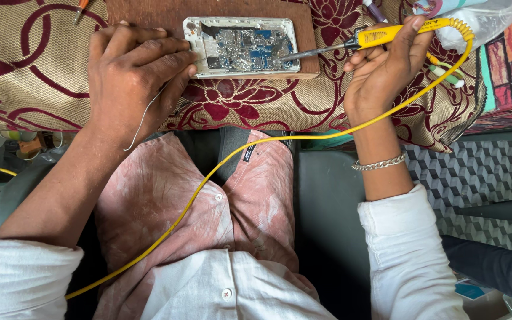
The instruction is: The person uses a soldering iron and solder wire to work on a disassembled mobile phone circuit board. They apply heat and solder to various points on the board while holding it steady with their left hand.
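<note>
Right hand (380,71) holds yellow soldering iron (380,35), tip on opened phone (241,46); left hand (128,77) steadies it.

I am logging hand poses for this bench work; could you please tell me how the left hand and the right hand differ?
The left hand lies palm-down, fingers pressing the edge of the opened phone, with a thin pale wire under it. The right hand is raised and grips a yellow soldering iron, whose tip meets the phone's board. Only the right wrist wears a silver bracelet. Both hands are bare and work over the patterned cloth.
</note>
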